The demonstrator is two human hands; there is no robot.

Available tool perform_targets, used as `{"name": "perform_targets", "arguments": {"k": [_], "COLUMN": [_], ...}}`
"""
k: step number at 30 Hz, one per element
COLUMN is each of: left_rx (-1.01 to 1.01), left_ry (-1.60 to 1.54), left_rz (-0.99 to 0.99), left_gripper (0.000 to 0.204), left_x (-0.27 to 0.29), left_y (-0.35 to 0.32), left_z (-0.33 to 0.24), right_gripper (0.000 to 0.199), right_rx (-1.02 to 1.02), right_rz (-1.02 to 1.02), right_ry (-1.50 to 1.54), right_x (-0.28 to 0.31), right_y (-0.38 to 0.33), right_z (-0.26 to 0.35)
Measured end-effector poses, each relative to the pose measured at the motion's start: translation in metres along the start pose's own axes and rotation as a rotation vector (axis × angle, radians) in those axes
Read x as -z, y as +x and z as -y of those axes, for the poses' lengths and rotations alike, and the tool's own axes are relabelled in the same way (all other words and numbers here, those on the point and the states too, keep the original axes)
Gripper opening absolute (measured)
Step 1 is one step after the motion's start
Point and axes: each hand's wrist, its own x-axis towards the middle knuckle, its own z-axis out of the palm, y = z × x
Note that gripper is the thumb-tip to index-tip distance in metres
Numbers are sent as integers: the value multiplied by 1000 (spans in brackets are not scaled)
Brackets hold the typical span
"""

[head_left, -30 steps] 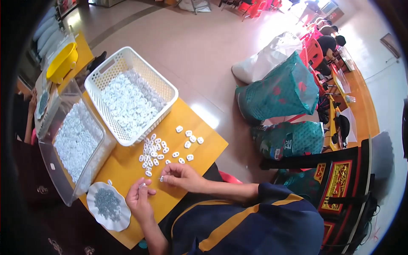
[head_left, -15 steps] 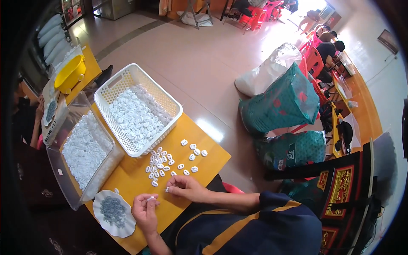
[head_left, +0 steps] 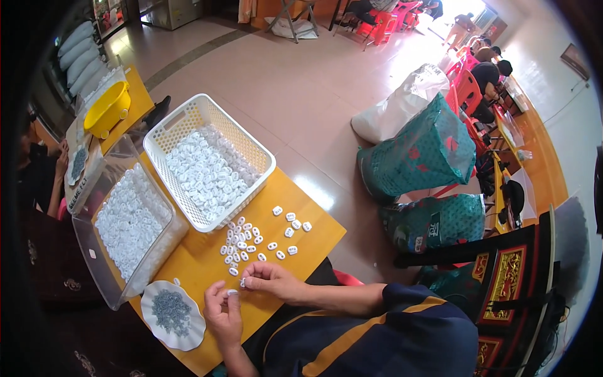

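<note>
My left hand [head_left: 224,317] pinches a small white oval plastic piece [head_left: 232,292] between thumb and finger, above the front of the orange-yellow table [head_left: 301,207]. Just to its right, my right hand [head_left: 271,281] holds a tiny whitish part [head_left: 243,283] at its fingertips, too small to name. The two hands are close together but apart. Beyond them lie several loose white oval pieces [head_left: 242,239] with dark holes, a few of them farther right. Left of my left hand, a white scalloped plate [head_left: 196,327] bears a heap of small grey parts [head_left: 168,311].
A white perforated basket [head_left: 259,164] and a clear plastic bin [head_left: 94,261], both full of white pieces, stand on the left. Green sacks [head_left: 418,151] and a white sack [head_left: 402,103] rest on the floor at right. Someone's hand [head_left: 63,160] shows at far left, near a yellow tub [head_left: 108,113].
My right hand has moved slightly left, bringing its fingertips nearer the piece in my left hand. The whole view has shifted a little to the right.
</note>
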Motion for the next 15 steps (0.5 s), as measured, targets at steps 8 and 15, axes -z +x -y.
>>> {"name": "perform_targets", "arguments": {"k": [8, 15], "left_rx": [-172, -260], "left_ry": [244, 390], "left_rz": [-9, -39], "left_gripper": [13, 18], "left_x": [-2, -7], "left_y": [7, 12], "left_z": [1, -5], "right_gripper": [13, 14], "right_rx": [22, 32], "right_rz": [16, 24], "right_ry": [-70, -27], "right_x": [-2, -1], "right_y": [3, 6], "right_z": [-10, -15]}}
